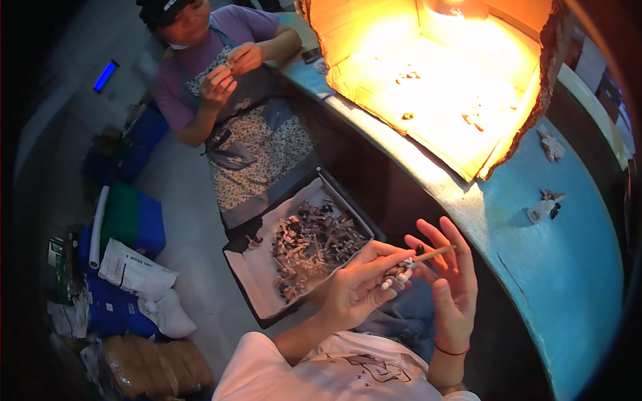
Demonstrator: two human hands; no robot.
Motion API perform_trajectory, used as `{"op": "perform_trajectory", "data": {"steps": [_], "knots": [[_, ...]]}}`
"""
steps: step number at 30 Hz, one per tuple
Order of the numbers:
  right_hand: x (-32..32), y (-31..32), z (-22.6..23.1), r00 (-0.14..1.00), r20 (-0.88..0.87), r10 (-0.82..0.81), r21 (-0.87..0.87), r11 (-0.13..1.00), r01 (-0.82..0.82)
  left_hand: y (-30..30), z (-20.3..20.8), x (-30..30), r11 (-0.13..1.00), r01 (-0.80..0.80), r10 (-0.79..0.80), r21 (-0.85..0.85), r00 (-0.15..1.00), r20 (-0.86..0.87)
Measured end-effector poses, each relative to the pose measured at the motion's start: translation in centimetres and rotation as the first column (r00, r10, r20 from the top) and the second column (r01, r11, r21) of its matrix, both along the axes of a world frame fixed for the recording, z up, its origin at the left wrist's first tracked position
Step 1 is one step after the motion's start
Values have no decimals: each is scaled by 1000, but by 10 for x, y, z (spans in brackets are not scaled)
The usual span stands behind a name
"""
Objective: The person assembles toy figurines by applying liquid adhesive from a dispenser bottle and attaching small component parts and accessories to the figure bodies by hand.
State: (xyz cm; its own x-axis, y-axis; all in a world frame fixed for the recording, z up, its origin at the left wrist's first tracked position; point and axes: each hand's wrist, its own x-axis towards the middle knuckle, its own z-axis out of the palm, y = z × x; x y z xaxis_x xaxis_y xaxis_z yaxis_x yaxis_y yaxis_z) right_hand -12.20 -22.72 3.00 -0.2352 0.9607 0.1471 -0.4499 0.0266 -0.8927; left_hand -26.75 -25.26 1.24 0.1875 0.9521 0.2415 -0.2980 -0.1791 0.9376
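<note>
My left hand [361, 281] pinches a small painted figurine [399, 274] with pale, grey and dark parts. A thin tan stick [436, 254] extends from the figurine toward my right hand; whether it belongs to the figurine I cannot tell. Beside it, my right hand [455, 287] is held up with its fingers apart, and the stick's tip overlaps them in view. Below and to the left of my hands sits a dark-rimmed tray [267, 291] lined with pale material. Heaped in it are many small brown, grey and pinkish pieces [314, 240].
A brightly lit cardboard box [435, 144] with small pieces inside stands on the blue table [555, 267]. A small white bottle [538, 212] and a crumpled whitish item [552, 146] lie at right. Across the tray, an aproned co-worker [247, 134] handles something small. Bags and bins [137, 267] fill the left.
</note>
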Motion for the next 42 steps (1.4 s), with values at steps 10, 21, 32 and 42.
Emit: {"op": "perform_trajectory", "data": {"steps": [10, 21, 32, 42], "knots": [[-13, 5, -17, 934, -284, 215, 61, 977, -206, 1, 3, 0, 877, -195, 371, 439, 857, -359], [-18, -5, -23, 971, -202, 127, 84, 990, -112, -5, 2, 4, 805, -193, 533, 561, 652, -539], [-18, -6, -29, 976, -187, 107, 75, 993, -94, -4, 1, 2, 867, -222, 430, 445, 785, -446], [-6, -1, -23, 992, -127, 26, 84, 996, -15, -1, 6, -8, 997, 77, -73, -25, 991, 113]]}}
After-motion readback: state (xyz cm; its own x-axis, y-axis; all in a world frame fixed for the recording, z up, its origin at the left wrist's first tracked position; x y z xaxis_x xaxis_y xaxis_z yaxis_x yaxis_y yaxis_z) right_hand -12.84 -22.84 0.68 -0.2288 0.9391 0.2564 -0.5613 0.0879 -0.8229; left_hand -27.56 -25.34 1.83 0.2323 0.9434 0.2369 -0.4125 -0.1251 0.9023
